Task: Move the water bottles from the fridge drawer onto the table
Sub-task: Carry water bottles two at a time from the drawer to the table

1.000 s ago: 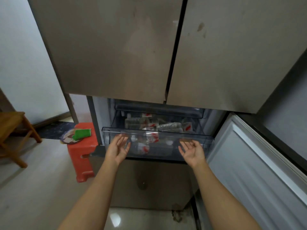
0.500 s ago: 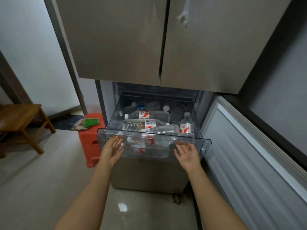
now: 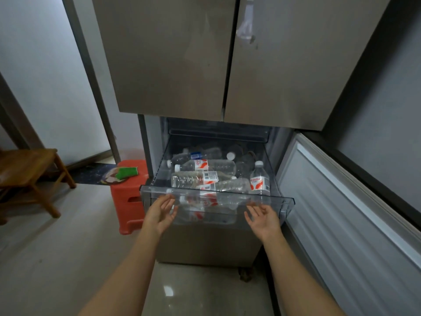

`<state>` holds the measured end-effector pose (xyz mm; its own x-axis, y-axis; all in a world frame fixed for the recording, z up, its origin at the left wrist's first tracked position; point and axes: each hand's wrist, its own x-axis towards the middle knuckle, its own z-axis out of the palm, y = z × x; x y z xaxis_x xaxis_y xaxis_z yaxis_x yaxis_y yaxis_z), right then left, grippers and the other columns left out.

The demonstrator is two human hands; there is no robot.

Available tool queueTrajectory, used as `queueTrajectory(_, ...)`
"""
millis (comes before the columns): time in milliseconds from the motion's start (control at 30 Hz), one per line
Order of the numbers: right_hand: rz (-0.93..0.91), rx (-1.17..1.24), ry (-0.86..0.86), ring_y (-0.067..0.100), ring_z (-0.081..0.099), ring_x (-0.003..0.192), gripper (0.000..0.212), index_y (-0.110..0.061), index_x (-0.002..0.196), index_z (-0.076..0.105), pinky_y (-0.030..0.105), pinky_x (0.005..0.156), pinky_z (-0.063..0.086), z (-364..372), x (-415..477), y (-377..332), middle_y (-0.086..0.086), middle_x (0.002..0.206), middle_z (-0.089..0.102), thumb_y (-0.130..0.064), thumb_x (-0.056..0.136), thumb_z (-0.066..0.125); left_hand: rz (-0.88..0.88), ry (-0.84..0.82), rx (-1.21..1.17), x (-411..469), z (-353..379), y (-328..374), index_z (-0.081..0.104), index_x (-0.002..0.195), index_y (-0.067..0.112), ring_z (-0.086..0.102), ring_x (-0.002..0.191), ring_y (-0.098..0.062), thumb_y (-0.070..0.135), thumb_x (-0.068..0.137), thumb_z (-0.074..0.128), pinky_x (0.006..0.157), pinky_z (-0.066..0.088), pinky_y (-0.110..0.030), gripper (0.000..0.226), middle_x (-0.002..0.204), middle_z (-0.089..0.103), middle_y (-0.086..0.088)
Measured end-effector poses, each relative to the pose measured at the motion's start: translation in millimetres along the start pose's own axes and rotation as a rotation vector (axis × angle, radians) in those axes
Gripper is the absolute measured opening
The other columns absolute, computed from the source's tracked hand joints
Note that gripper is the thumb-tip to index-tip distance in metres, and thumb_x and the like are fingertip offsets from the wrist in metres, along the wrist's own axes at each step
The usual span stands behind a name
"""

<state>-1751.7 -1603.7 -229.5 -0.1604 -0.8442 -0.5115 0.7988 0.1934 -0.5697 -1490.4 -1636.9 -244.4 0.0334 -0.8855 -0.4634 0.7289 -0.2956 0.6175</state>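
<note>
A clear plastic fridge drawer [image 3: 284, 201] is pulled out below the closed upper fridge doors. Several clear water bottles with red-and-white labels lie in it, such as one on its side [image 3: 205, 165]; one bottle [image 3: 259, 180] stands upright at the right. My left hand [image 3: 160, 212] is palm up at the drawer's front wall on the left, fingers relaxed. My right hand [image 3: 263, 218] is palm up at the front wall on the right, fingers also relaxed. Neither hand holds a bottle.
The lower fridge door [image 3: 353, 224] stands open to the right. A red plastic stool [image 3: 129, 195] with a green cloth [image 3: 126, 172] stands left of the drawer. A wooden stool [image 3: 25, 169] stands at far left. Tiled floor lies below.
The drawer has slid out toward me and more bottles show. Both hands stayed at its front wall, and my view has backed away and tilted down.
</note>
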Motion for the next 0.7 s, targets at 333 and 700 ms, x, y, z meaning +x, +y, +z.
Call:
queueTrajectory(333, 0.069, -0.073, 0.049, 0.031, 0.047, 0.121, 0.019, -0.010, 0.075, 0.045, 0.036, 0.088, 0.042, -2, 13, -11, 0.018, 0.114, 0.055, -0.009, 0.093, 0.039, -0.015, 0.037, -0.072, 7, -6, 1, 0.054, 0.078, 0.013, 0.067, 0.074, -0.010, 0.006, 0.090, 0.044, 0.065, 0.054, -0.024, 0.017, 0.069, 0.072, 0.001)
queueTrajectory(700, 0.221, -0.836, -0.100, 0.026, 0.068, 0.079, 0.029, -0.005, 0.097, 0.060, 0.039, 0.073, 0.053, 10, 12, -59, 0.016, 0.088, 0.070, -0.026, 0.096, 0.040, -0.019, 0.085, -0.024, -1, -7, 7, 0.050, 0.076, 0.015, 0.067, 0.078, -0.019, 0.018, 0.091, 0.041, 0.066, 0.057, -0.031, 0.018, 0.095, 0.060, -0.008)
